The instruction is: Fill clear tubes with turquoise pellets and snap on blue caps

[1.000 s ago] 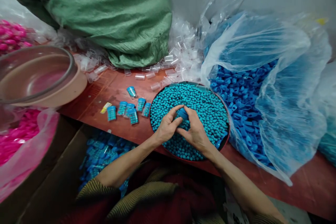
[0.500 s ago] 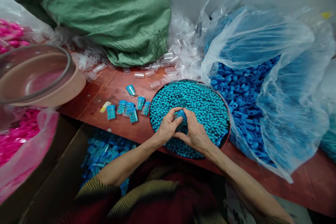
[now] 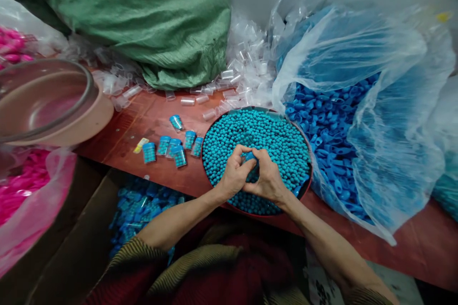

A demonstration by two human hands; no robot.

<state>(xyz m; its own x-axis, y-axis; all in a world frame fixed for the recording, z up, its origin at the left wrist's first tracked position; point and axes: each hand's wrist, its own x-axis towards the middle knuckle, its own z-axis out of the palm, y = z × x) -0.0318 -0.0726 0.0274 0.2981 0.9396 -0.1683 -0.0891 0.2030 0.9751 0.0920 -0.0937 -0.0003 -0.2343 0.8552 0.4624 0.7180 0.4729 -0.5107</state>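
Note:
My left hand [image 3: 234, 174] and my right hand [image 3: 266, 174] meet over a round tray [image 3: 310, 171] heaped with teal beads [image 3: 275, 138]. Between their fingertips is a small container with a blue cap [image 3: 250, 156]; the fingers cover most of its body. Both hands are closed on it, thumbs and forefingers pressed around the cap. Left of the tray, several clear containers with blue caps [image 3: 179, 156], filled with teal beads, stand or lie on the red-brown table [image 3: 121, 152].
Right of the tray, a translucent plastic bag [image 3: 390, 119] holds blue caps [image 3: 336, 152]. Clear empty tubes [image 3: 246, 74] pile up behind, beside a green sack [image 3: 150, 24]. Basins [image 3: 64, 124] sit at left. Below the edge are filled containers [image 3: 139, 214] and pink pieces [image 3: 28, 181].
My fingers have closed further over the blue cap, which shows less than before. Both hands have shifted slightly right over the beads. The view has moved a little.

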